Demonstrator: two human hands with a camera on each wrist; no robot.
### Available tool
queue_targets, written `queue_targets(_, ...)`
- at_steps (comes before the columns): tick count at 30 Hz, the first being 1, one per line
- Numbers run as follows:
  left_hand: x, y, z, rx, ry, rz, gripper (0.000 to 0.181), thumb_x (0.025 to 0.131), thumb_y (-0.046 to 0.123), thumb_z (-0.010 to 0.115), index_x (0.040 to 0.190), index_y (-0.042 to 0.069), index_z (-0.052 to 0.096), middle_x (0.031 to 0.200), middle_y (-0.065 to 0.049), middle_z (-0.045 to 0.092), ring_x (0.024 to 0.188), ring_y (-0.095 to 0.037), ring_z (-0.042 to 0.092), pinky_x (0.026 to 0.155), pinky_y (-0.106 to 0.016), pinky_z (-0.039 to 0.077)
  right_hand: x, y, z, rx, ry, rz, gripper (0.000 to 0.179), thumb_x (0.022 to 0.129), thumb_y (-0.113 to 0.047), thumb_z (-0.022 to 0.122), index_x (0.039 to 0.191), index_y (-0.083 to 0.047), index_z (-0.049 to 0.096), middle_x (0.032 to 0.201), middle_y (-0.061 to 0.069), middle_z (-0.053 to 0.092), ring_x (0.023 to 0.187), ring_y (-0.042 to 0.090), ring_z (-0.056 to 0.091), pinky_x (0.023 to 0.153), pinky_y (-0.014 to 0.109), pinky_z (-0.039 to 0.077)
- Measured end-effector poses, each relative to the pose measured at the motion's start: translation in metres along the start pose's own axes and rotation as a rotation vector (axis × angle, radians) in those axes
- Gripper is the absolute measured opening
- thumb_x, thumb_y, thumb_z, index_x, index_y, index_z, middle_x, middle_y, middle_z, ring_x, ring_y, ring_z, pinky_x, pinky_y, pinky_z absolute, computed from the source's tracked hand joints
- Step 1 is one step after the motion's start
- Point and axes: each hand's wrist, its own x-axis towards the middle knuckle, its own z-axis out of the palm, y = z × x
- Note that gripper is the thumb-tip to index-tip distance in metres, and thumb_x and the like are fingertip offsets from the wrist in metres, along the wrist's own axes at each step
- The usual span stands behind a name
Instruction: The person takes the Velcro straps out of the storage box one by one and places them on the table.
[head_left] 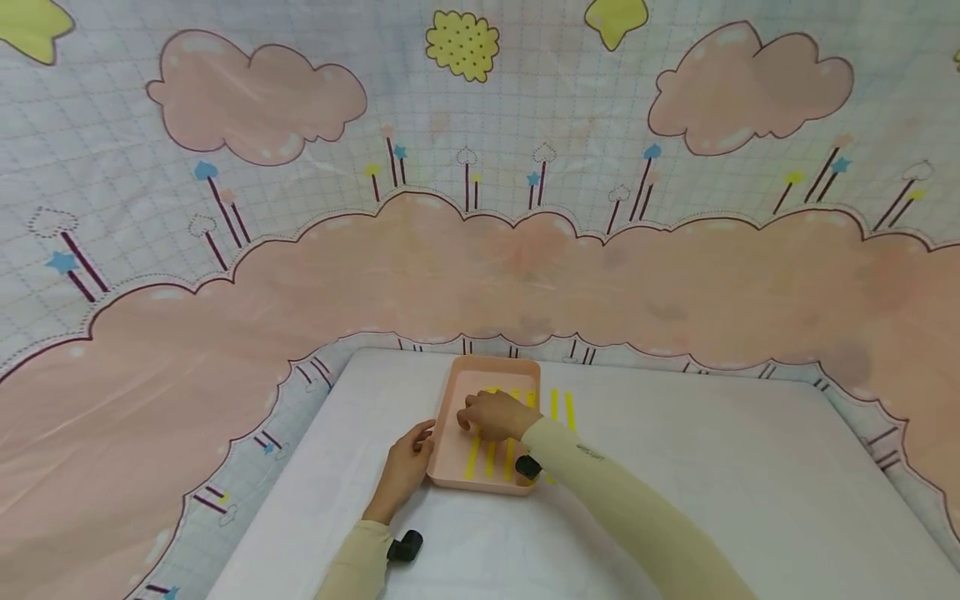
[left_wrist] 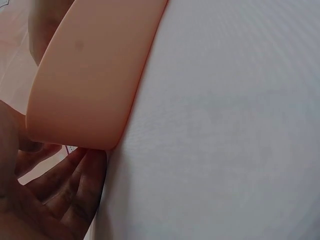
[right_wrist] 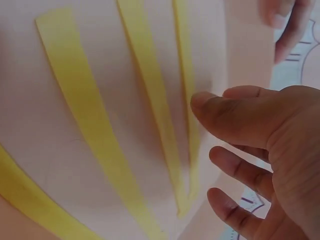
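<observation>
A shallow pink tray (head_left: 482, 364) lies on the white table, with several flat yellow strips (head_left: 491, 460) lengthwise inside it. My left hand (head_left: 406, 462) touches the tray's outer left side near the front corner, its fingers loosely bent. In the left wrist view, those fingers (left_wrist: 82, 187) lie against the tray's wall (left_wrist: 92, 85). Over the tray's interior is my right hand (head_left: 495, 415). In the right wrist view its thumb tip meets the edge of a narrow yellow strip (right_wrist: 187, 85); the fingers are spread and loosely bent, and no strip shows between them.
More yellow strips (head_left: 570, 410) lie on the table (head_left: 712, 467) just right of the tray, partly behind the right forearm. A patterned cloth (head_left: 525, 275) with clouds and stars hangs behind the table and along its left side. Each wrist carries a small black camera (head_left: 406, 546).
</observation>
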Motion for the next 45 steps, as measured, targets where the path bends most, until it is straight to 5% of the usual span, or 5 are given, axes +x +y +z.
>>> queue_targets(8,-0.002,0.001,0.001,-0.010,-0.007,0.018,0.038,0.099,0.012,0.053,0.136,0.011,0.058,0.124,-0.020,0.066,0.109,-0.030,0.066,0.087,-0.043,0.055,0.002,0.001,0.004,0.020,-0.028,0.048,0.019,0.090,-0.012,0.067,0.100,-0.029,0.068,0.101,-0.008,0.059,0.092,0.013,0.053,0.079,0.029,0.046)
queue_targets(18,-0.001,0.004,0.003,-0.015,-0.012,0.031,0.036,0.099,0.011,0.054,0.135,0.010,0.059,0.123,-0.021,0.066,0.108,-0.031,0.067,0.086,-0.043,0.056,0.007,0.001,0.012,-0.042,0.022,0.000,0.014,0.096,-0.017,0.061,0.094,-0.028,0.069,0.096,-0.008,0.059,0.092,0.012,0.051,0.085,0.034,0.045)
queue_targets(27,0.000,0.001,0.004,-0.014,-0.012,0.052,0.036,0.099,0.009,0.054,0.134,0.008,0.059,0.122,-0.022,0.066,0.107,-0.031,0.067,0.085,-0.043,0.056,0.009,0.001,0.015,-0.154,0.125,-0.089,0.012,0.094,-0.018,0.066,0.087,-0.027,0.068,0.093,-0.008,0.061,0.088,0.012,0.050,0.074,0.026,0.036)
queue_targets(45,0.000,-0.005,0.002,0.000,0.010,0.035,0.037,0.098,0.009,0.054,0.134,0.009,0.059,0.122,-0.021,0.067,0.107,-0.030,0.067,0.086,-0.043,0.055,-0.012,0.005,-0.002,-0.042,0.299,-0.090,0.019,0.089,-0.009,0.070,0.080,-0.024,0.062,0.091,-0.006,0.058,0.087,0.012,0.052,0.071,0.024,0.033)
